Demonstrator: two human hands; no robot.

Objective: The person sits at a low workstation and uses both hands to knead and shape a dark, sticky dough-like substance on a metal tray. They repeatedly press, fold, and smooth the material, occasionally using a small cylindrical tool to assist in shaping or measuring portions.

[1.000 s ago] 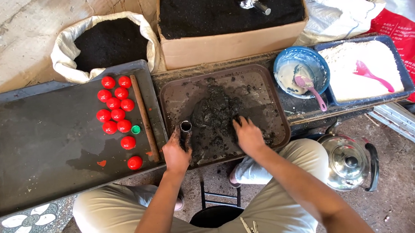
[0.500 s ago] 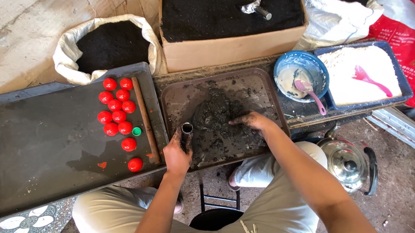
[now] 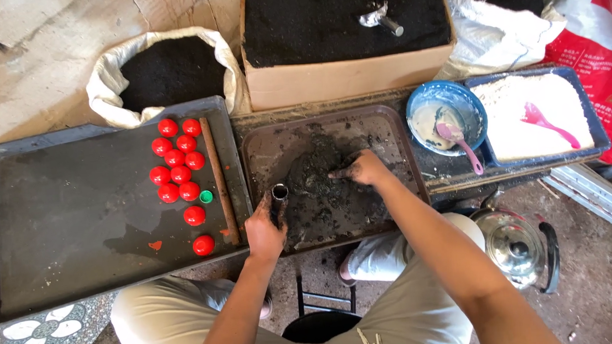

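While gripped by the left hand [image 3: 263, 231], a dark cylindrical metal tube [image 3: 279, 195].

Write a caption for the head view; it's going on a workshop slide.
Left hand grips a small metal tube while the right hand gathers dark powder on a brown tray.

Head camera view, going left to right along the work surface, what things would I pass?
Large dark flat tray → cluster of red round caps → thin brown rod → brown tray of dark paste → blue bowl with pink spoon → blue tray of white powder.
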